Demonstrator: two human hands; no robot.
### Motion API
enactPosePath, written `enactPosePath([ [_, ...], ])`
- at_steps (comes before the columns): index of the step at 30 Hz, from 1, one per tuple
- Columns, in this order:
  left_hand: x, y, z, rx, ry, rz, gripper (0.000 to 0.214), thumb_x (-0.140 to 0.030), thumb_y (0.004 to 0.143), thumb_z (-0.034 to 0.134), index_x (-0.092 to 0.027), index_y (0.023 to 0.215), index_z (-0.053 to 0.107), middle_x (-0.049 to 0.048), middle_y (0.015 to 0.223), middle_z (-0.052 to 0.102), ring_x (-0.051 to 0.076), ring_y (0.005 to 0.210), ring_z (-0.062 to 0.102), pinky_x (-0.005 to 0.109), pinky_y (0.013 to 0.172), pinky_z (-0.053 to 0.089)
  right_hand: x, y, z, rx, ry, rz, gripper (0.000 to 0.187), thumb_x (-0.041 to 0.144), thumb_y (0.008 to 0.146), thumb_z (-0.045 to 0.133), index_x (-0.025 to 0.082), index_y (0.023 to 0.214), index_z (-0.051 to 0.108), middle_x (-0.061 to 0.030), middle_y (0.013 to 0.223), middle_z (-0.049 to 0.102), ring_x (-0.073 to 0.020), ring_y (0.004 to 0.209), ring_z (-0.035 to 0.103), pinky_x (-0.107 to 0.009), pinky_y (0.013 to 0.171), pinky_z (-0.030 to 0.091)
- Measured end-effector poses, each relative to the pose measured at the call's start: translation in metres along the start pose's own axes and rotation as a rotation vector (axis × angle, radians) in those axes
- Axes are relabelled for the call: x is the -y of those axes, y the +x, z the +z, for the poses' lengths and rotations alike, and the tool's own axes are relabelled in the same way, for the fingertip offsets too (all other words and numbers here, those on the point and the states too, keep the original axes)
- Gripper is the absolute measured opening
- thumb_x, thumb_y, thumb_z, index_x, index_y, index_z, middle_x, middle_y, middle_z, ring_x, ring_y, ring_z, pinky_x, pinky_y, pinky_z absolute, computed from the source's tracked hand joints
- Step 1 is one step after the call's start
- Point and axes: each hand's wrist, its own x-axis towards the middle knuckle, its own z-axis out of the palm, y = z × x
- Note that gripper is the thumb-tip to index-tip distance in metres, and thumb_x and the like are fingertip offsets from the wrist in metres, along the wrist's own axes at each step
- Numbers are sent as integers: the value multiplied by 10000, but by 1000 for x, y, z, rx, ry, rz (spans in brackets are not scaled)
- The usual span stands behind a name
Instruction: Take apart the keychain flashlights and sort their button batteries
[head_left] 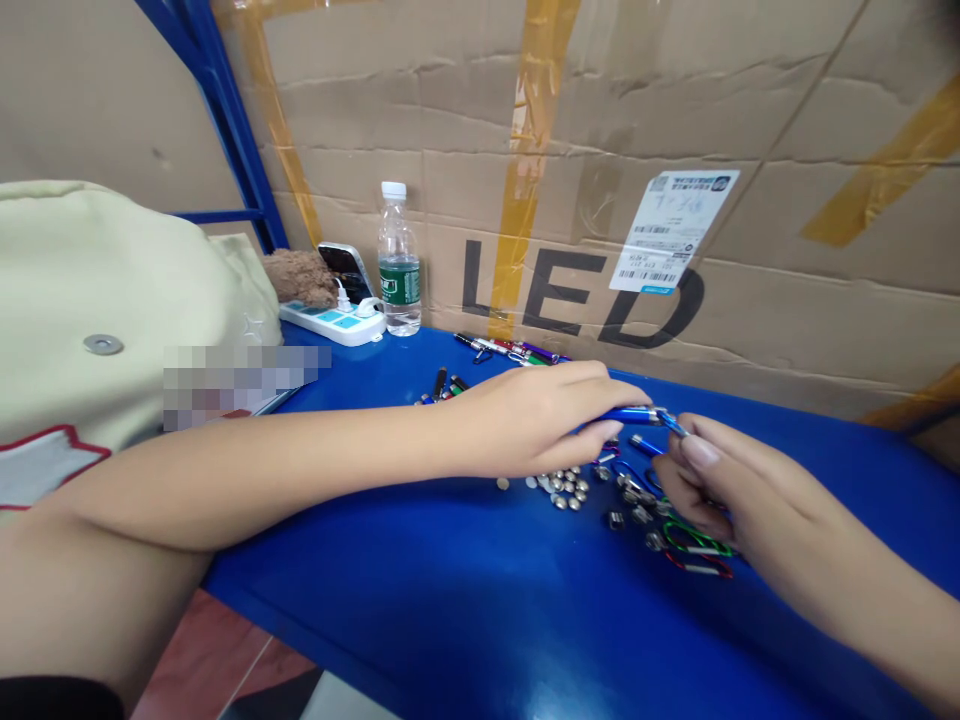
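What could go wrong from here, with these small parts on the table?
1. The left hand is close to loose button cells and might scatter them.
2. The blue metal tube, pinched in that hand, could slip while the right hand holds the blue clip at its end.
3. The water bottle stands beside a power strip with plugs; though capped, it might leak if knocked over.

The left grip [536,412] covers one end of the blue tube [631,414]; the right grip [739,472] hides part of the blue piece [673,424] at its other end. The label [667,240] bears print too small to read. The left edge cuts off the bag [142,270].
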Motion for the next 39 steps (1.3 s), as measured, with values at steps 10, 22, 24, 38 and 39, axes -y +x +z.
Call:
enactPosePath([
  [10, -5, -1, 1, -31, 234, 67, 327, -255, 992, 356, -120, 1232, 532, 112, 1001, 647, 178, 924, 627, 306, 839, 530, -5, -3, 1, 19, 132, 74, 429, 555, 947, 382, 236, 666, 442, 18, 582, 446, -144, 517, 406, -280, 480, 380],
  [22, -18, -6, 14, -116, 298, 95, 323, -257, 987, 410, -58, 1209, 535, 123, 982, 671, 197, 931, 649, 323, 802, 545, -6, -3, 10, -85, -19, 20, 381, 515, 970, 340, 243, 708, 392, 34, 575, 433, -133, 506, 380, -273, 467, 350],
  [24, -19, -6, 15, -122, 204, 79, 329, -254, 984, 424, -45, 1209, 542, 148, 1039, 677, 204, 1004, 642, 326, 873, 536, -6, -3, 13, -110, 48, -2, 398, 518, 968, 354, 241, 685, 393, 40, 563, 420, -126, 489, 368, -263, 440, 338],
  [38, -34, -9, 20, -234, -262, -130, 385, -248, 952, 505, -119, 1313, 528, 107, 1234, 659, 184, 1143, 620, 310, 1008, 488, 14, -8, 23, -226, 557, 142, 451, 488, 952, 448, 213, 600, 388, 56, 492, 365, -92, 422, 327, -217, 384, 288],
  [39, -34, -9, 20, -222, -260, -122, 407, -251, 958, 491, -106, 1338, 507, 118, 1245, 651, 183, 1160, 610, 308, 1019, 480, 14, -9, 25, -244, 589, 157, 455, 487, 949, 454, 212, 593, 381, 55, 486, 363, -94, 422, 325, -218, 383, 286],
])
